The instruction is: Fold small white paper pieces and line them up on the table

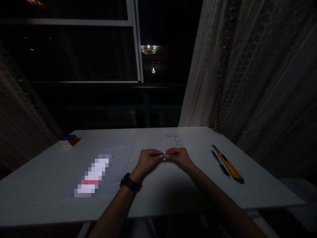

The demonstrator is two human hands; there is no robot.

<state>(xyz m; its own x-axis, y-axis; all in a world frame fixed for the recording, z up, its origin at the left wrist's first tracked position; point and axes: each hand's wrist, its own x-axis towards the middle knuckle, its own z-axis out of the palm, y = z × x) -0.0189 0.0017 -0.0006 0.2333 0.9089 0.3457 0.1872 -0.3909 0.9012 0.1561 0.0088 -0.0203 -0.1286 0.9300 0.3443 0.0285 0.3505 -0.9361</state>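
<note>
Over the middle of the white table, my left hand (149, 160) and my right hand (180, 156) meet at the fingertips. Between them they pinch a small piece of folded white paper (164, 156), its pointed corners poking out around the fingers. Both hands are closed, thumbs and fingers pressed on the paper from either side. A dark watch (129, 182) is on my left wrist. Just beyond my hands lie several small folded paper pieces (176, 136), grouped near the far edge. The dim light hides the finer folds.
Right of my hands lie a yellow utility knife (229, 167), blade out, and a dark pen (220, 163). White paper sheets (125, 152) with a bright blurred-out patch (95, 175) lie to the left. A coloured cube (69, 140) sits far left on the table (153, 205); curtains (205, 66) hang behind.
</note>
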